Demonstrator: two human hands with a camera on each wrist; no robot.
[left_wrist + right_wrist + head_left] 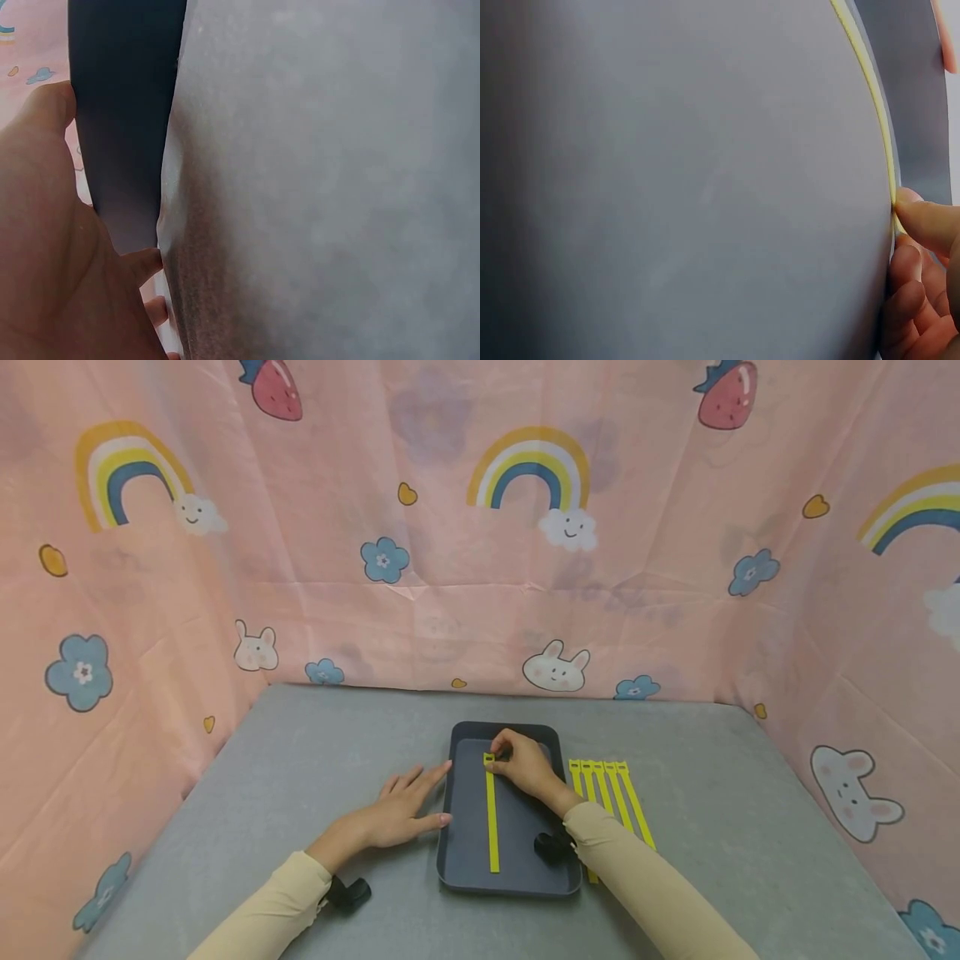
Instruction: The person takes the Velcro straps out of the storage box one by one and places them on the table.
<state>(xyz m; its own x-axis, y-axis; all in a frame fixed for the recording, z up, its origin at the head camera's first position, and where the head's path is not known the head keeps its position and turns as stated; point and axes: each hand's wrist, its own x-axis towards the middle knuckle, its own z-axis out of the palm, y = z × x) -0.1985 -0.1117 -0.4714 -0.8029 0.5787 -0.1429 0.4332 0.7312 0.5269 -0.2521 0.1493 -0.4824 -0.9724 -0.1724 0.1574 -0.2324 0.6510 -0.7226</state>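
Note:
A dark grey rectangular tray (525,868) lies on the table, long side running away from me. In it a flat yellow cable tie (492,827) with a slotted head lies lengthwise, left of the middle. My right hand (525,766) pinches its head end between thumb and fingers, low over the tray floor; in the right wrist view the thumb (928,221) presses on the yellow tie (876,90). The left hand (401,810) spreads its fingers against the tray's left side, and the left wrist view shows the thumb (54,105) at the tray wall (124,112).
Several more yellow cable ties (622,793) lie side by side on the table right of the tray, partly hidden by the right forearm. The grey tabletop (360,727) ends at a pink patterned curtain (450,627) at the back and sides. Black wrist cameras (348,894) sit on both wrists.

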